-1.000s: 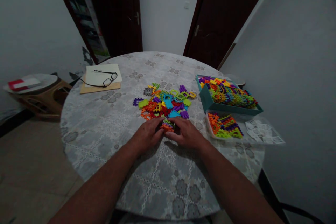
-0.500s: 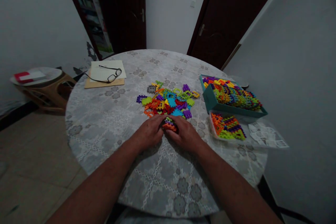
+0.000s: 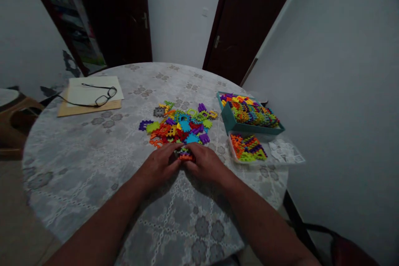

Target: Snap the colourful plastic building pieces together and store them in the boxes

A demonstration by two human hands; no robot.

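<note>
Between my two hands is a small stack of building pieces (image 3: 186, 156), with orange, purple and green layers showing. My left hand (image 3: 161, 162) grips its left side, thumb toward me and fingers over the far edge. My right hand (image 3: 203, 161) closes on the right side in the same way. The fingers hide most of the stack. Right beyond the hands, a loose pile of toothed plastic building pieces (image 3: 184, 126) in many colours lies on the patterned tablecloth (image 3: 102, 153).
On the right stand a teal box (image 3: 232, 120) packed with pieces and a clear plastic tray (image 3: 233, 153) holding more, with white cards (image 3: 283, 151) beside it. Glasses (image 3: 102, 100) rest on paper (image 3: 75, 91) and a brown board (image 3: 70, 110) at the left.
The camera view has swung to the right, so everything sits further left in the picture. Both hands stay on the stack by the near edge of the pile.
</note>
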